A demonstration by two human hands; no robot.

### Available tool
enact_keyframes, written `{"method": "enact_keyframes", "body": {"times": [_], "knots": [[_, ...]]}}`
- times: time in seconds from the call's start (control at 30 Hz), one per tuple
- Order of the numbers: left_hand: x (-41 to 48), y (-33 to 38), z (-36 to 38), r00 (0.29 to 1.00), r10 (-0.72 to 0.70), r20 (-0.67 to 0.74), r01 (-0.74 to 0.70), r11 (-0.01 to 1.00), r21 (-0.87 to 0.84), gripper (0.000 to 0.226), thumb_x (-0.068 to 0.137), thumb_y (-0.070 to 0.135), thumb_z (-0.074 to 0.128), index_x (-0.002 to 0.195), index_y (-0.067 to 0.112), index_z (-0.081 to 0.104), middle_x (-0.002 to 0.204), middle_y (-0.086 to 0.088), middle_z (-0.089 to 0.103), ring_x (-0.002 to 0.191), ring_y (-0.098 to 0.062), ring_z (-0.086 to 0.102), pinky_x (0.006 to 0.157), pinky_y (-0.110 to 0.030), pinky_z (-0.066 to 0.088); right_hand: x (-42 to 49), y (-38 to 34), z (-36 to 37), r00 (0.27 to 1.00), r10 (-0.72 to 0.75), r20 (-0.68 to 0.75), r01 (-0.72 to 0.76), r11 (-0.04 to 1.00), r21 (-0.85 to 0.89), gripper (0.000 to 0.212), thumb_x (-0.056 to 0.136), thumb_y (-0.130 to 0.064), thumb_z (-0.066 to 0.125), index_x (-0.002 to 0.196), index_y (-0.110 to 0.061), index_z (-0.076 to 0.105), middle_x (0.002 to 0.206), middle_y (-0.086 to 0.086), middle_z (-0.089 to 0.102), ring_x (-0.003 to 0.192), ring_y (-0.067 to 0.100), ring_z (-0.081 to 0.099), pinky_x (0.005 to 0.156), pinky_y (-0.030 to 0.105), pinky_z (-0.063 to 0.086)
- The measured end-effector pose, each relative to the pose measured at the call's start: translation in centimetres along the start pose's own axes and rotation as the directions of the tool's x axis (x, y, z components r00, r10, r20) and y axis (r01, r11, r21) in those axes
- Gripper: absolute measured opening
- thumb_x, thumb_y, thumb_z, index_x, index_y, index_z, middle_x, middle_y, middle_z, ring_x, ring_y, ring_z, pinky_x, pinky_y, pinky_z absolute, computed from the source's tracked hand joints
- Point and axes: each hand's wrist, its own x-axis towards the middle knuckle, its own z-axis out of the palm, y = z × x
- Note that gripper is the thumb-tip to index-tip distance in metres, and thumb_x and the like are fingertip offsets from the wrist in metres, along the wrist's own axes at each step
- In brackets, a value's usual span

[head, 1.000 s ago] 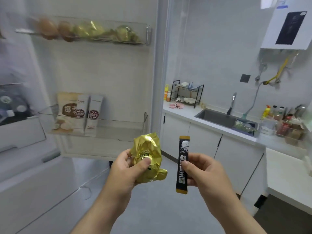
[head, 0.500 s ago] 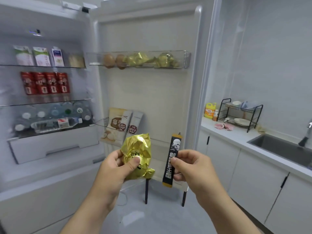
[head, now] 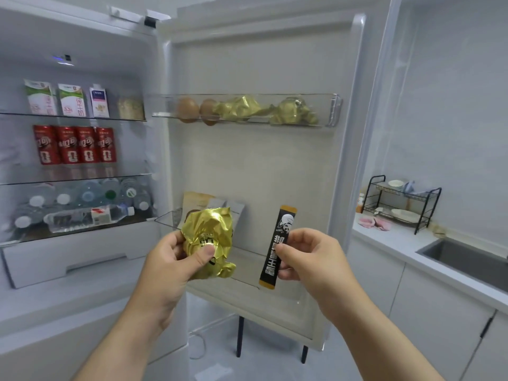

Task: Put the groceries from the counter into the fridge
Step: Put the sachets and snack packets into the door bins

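**Both hands full at the open fridge door**

My left hand point(head: 170, 268) sits at lower centre of the frame. Its fingers wrap behind a crumpled gold foil packet point(head: 209, 243) and its thumb presses on the front label. Just right of it, my right hand point(head: 310, 259) pinches a slim black sachet point(head: 277, 248) at mid-length between thumb and fingertips. The stick stands nearly upright, its top leaning a little right. The two items are apart, both held in the air before the fridge door point(head: 261, 160), level with its lower door shelf point(head: 244, 259).

The foil packet covers most of the pale pouches point(head: 198, 199) standing in that shelf, so their print is cut off. In the upper door shelf point(head: 332, 108), two eggs point(head: 188, 110) and more foil wraps point(head: 242, 108) show blurred through clear plastic. The water bottles point(head: 82, 199) at the frame's left are hazy, and I cannot count them.
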Motion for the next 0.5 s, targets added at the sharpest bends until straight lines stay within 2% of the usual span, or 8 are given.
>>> {"method": "enact_keyframes", "body": {"times": [0.13, 0.27, 0.43, 0.5], "knots": [[4.3, -0.2, -1.2, 0.999, 0.04, 0.029, -0.04, 0.999, 0.004, 0.043, 0.061, 0.019, 0.075, 0.102, 0.016, 0.063, 0.093, -0.007, 0.076, 0.087, -0.025, 0.073, 0.072, -0.032, 0.061, 2.9, -0.9, 2.3, 0.998, -0.059, -0.029, 0.058, 0.998, -0.036, 0.013, 0.088, -0.002, 0.068, 0.089, -0.014, 0.07, 0.077, 0.007, 0.075, 0.067, 0.021, 0.071, 0.066, 0.032, 0.061], [8.8, -0.2, -2.5, 0.995, 0.07, 0.066, -0.072, 0.997, 0.041, 0.043, 0.059, 0.019, 0.077, 0.1, 0.017, 0.063, 0.09, -0.005, 0.076, 0.083, -0.02, 0.073, 0.067, -0.026, 0.059, 6.0, -1.5, 4.2, 0.991, -0.114, -0.07, 0.106, 0.988, -0.108, 0.017, 0.088, -0.003, 0.068, 0.088, -0.019, 0.071, 0.077, 0.006, 0.075, 0.069, 0.022, 0.072, 0.068, 0.034, 0.062], [13.0, -0.6, -3.9, 0.99, 0.074, 0.117, -0.083, 0.994, 0.075, 0.038, 0.06, 0.025, 0.077, 0.096, 0.023, 0.064, 0.086, 0.003, 0.076, 0.075, -0.013, 0.072, 0.053, -0.018, 0.052, 9.5, -0.9, 6.2, 0.991, -0.05, -0.128, 0.026, 0.984, -0.176, 0.012, 0.089, -0.006, 0.069, 0.086, -0.017, 0.07, 0.075, 0.006, 0.074, 0.065, 0.018, 0.069, 0.064, 0.029, 0.061], [14.0, -1.0, -4.3, 0.99, 0.06, 0.129, -0.07, 0.995, 0.072, 0.038, 0.06, 0.027, 0.077, 0.096, 0.024, 0.064, 0.086, 0.004, 0.076, 0.075, -0.013, 0.073, 0.054, -0.02, 0.051, 10.5, -0.4, 6.9, 0.991, -0.007, -0.137, -0.028, 0.967, -0.254, 0.007, 0.088, -0.007, 0.069, 0.084, -0.013, 0.069, 0.073, 0.008, 0.073, 0.061, 0.016, 0.066, 0.064, 0.032, 0.061]]}}
